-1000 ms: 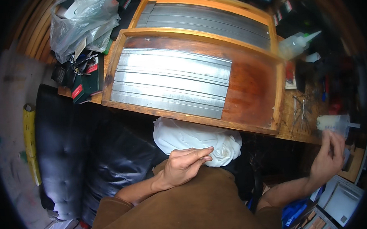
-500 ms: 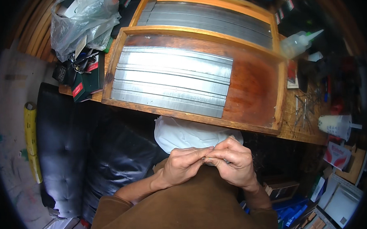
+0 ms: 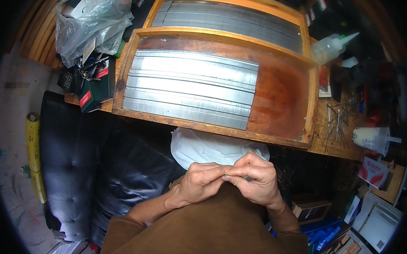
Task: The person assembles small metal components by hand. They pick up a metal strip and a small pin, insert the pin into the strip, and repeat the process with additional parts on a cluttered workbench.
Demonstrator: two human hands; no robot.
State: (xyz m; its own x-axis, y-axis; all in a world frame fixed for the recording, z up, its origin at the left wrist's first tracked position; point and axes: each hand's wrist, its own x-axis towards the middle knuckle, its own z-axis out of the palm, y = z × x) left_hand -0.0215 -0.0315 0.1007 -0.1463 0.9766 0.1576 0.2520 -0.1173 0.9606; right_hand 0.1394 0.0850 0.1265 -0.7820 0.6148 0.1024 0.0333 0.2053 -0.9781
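- Right hand [image 3: 259, 181] has come from beside the cup [image 3: 370, 138] — it meets the left hand [image 3: 198, 183], both working one spot.
- Both pinch, fingertips together; what's between, I can't tell.

tiny, mostly hidden item [image 3: 226, 176] between both hands [image 3: 202, 183] [image 3: 256, 178]

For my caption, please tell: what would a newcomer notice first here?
The shiny metal strips in the front wooden tray, at upper centre, would probably catch the eye first. Below it, the left hand and right hand are close together. A plastic bag bulges at upper left.
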